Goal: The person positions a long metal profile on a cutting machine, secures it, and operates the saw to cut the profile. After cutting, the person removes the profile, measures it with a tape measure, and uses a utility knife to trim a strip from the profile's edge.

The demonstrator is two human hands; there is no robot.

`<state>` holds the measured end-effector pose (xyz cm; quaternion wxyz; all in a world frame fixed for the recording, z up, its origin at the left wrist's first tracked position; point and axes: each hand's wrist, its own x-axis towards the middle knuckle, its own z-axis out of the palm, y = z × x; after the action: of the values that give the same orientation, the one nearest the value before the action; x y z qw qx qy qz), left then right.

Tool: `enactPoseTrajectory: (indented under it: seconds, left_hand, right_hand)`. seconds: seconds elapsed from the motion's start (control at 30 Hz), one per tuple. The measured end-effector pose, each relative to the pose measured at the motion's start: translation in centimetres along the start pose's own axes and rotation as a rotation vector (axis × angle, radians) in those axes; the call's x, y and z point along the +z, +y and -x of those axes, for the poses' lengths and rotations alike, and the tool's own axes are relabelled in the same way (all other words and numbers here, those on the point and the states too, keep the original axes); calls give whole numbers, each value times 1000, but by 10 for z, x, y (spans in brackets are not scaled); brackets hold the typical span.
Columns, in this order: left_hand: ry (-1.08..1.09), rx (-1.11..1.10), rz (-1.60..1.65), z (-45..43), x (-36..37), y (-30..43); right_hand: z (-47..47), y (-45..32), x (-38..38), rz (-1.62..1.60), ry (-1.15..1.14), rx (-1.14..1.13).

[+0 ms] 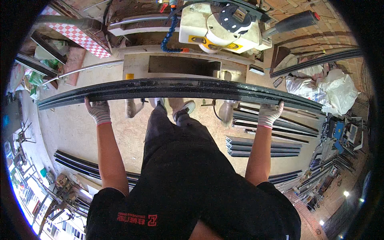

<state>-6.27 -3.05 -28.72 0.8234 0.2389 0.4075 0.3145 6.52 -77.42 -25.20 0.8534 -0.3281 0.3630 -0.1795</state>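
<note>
A long black metal profile [180, 88] spans the view from left to right, held level before my body in both hands. My left hand [99, 111], in a white striped work glove, grips it left of the middle, with the thumb on the near face and the other fingers hidden behind it. My right hand [270, 114], gloved the same way, grips it towards the right end, the fingers partly hidden. Beyond the profile stands a machine with a white head [222, 28], a black-gripped handle [295, 22] and a blue segmented coolant hose [169, 34].
Several dark profiles [264, 146] lie in stacks on the floor at the right, and more [76, 164] lie at the lower left. White plastic sacks [339, 90] are at the far right. A red-and-white checked panel [81, 37] stands at the upper left. Another profile [315, 63] juts out at upper right.
</note>
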Motion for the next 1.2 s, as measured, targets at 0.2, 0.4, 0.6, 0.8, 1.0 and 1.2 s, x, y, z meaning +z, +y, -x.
enactPoseTrajectory:
  seconds: [0.2, 0.4, 0.6, 0.8, 1.0, 1.2]
  left_hand:
    - [46, -65, -4, 8, -39, 23]
    - [152, -198, 90, -23, -87, 25]
    - [151, -333, 150, -49, -129, 7]
    - [211, -440, 278, -66, -150, -22]
    - [318, -603, 493, -71, -172, -64]
    - [329, -456, 459, -67, -157, -69]
  right_hand:
    - [76, -29, 5, 37, -18, 41]
    - [157, -38, 35, 103, -63, 2]
    - [237, -41, 75, 260, -194, -119]
    - [294, -47, 122, 392, -94, -233]
    - [339, -42, 159, 496, -147, -313]
    - [376, -35, 183, 609, -228, -320]
